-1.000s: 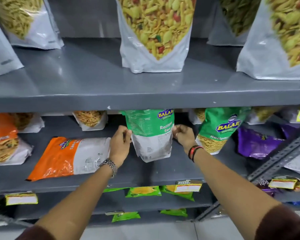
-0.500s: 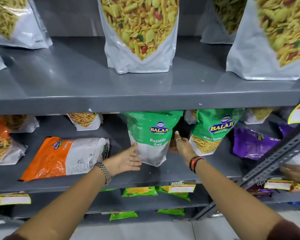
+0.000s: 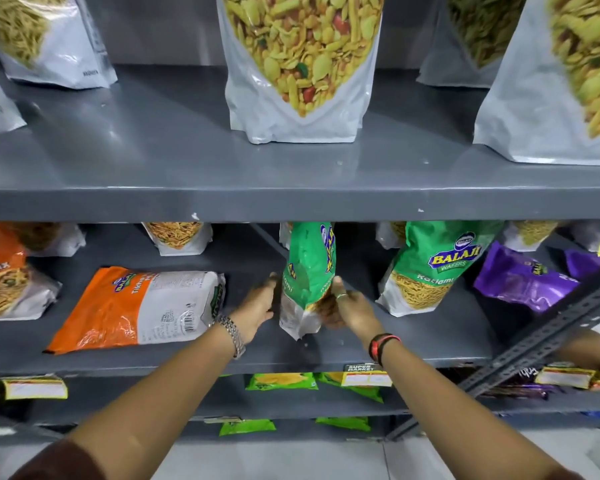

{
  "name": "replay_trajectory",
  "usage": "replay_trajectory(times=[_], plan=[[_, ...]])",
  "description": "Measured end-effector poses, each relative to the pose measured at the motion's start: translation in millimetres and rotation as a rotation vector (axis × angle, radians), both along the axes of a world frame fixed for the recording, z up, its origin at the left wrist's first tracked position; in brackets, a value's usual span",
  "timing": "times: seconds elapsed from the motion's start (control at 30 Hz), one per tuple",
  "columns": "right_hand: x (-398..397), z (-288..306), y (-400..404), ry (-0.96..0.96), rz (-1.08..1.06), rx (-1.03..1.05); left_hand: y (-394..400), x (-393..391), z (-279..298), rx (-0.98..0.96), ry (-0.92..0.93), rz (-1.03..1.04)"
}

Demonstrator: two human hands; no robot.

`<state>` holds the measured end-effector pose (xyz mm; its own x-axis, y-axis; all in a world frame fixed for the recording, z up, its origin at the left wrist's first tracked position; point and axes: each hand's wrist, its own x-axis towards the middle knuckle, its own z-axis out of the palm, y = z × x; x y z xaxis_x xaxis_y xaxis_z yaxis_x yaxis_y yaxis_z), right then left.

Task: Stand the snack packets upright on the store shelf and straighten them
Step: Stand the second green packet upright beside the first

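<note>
Head view: the green snack packet (image 3: 309, 271) stands upright near the middle of the grey shelf (image 3: 413, 344), turned edge-on so its narrow side faces the camera, its white bottom corner resting on the shelf surface. The right hand (image 3: 352, 308) clasps its lower part from 3 o'clock, thumb up against the green face. The left hand (image 3: 258, 306) sits at 9 o'clock of the packet with fingers loosely extended toward its side; it seems to touch the edge, though blur hides the contact. At 2 o'clock, well apart, a second green packet (image 3: 433, 268) leans upright. At 9 o'clock an orange packet (image 3: 136, 310) lies flat on its back. A purple packet (image 3: 523, 282) slumps at 3 o'clock, beyond the second green one
</note>
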<state>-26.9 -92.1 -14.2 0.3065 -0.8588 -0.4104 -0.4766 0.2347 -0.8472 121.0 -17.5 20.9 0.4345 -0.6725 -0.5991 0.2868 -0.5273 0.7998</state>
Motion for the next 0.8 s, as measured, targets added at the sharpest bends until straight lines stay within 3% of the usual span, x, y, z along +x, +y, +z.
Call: replay_trajectory(times=[0.13, 0.27, 0.4, 0.67, 0.8], plan=[[2.1, 23.0, -18.2, -0.005, -0.120, -0.105, 22.3, -13.6, -9.2, 0.025, 0.053, -0.040], [19.9, 50.2, -35.1, -0.136, 0.018, 0.026, 23.3, -28.0, -6.4, -0.029, 0.177, 0.015], [22.5, 54.6, -39.1, -0.191, 0.046, 0.116, 15.0, -35.4, 4.2, -0.201, 0.276, 0.120], [-26.5, 46.2, -3.3, -0.424, -0.005, 0.183, -11.0, -13.7, 9.0, -0.304, 0.169, 0.272], [-42.9, 33.6, 1.6, -0.432, -0.009, 0.225, -14.6, -1.1, 2.7, -0.340, 0.168, 0.257]])
